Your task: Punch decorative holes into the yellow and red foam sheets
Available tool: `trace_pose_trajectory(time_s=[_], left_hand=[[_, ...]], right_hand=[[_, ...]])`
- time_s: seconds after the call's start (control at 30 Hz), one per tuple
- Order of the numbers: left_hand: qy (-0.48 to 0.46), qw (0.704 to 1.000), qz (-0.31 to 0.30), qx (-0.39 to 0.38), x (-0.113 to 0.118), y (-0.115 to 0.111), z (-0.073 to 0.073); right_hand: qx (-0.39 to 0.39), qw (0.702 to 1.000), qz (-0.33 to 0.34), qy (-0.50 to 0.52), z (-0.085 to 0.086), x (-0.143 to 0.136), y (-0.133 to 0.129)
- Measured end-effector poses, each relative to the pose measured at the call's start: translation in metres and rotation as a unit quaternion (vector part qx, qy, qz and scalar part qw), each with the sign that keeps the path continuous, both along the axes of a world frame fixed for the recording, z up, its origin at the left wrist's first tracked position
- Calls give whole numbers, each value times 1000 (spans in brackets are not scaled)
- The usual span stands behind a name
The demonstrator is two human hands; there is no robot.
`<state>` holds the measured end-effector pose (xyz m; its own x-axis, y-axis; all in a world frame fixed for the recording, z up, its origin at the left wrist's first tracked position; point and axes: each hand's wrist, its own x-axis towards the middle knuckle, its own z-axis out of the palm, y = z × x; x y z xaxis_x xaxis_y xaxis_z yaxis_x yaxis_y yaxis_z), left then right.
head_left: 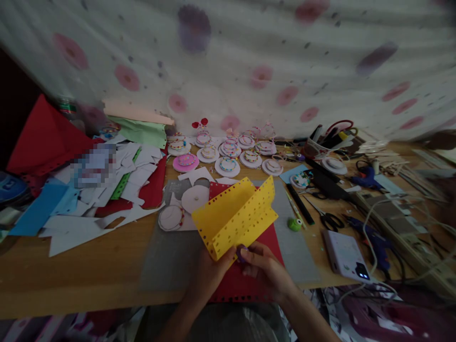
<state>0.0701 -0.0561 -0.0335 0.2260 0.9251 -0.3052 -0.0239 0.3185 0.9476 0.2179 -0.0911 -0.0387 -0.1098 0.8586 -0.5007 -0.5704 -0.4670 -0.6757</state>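
A folded sheet of yellow paper (233, 213), dotted with small punched shapes, is raised above the table in front of me. My left hand (213, 268) is closed on its lower edge, thumb on top. The fingers of my right hand (265, 263) close round a small purple craft punch (242, 253) at that same edge; how far the paper sits inside the punch is hidden. Under my hands lies a red sheet (265, 247) with punched edges, on a grey mat (171, 270).
Beaded rings on round white discs (228, 166) stand along the back. Paper scraps (121, 175) and a red folded sheet (48, 137) are heaped left. On the right are scissors (331, 221), a blue glue gun (374, 242), a power bank (347, 256) and loose cables.
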Motion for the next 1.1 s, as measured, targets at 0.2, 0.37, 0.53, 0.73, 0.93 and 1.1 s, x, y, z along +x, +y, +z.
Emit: trace_pose_trajectory(time_s=[0.2,0.37,0.53,0.73,0.93,1.1], left_hand=[[-52,998,35,-30,13,-8,-2],[-59,995,80,-30,20,-12,2],[-67,994,75,-42,19,-11,8],[-55,995,77,-43,20,-13,3],[-49,996,64,-24,17,-8,-8],[-55,991,100,-64,10,2,-7]], right_hand=[[26,999,11,-32,3,-2,0],[29,998,14,-62,5,-3,3],[19,997,10,-68,8,-3,7],[7,999,5,-48,9,-4,6],[20,999,12,-36,10,-2,5],[27,997,32,-72,14,2,5]])
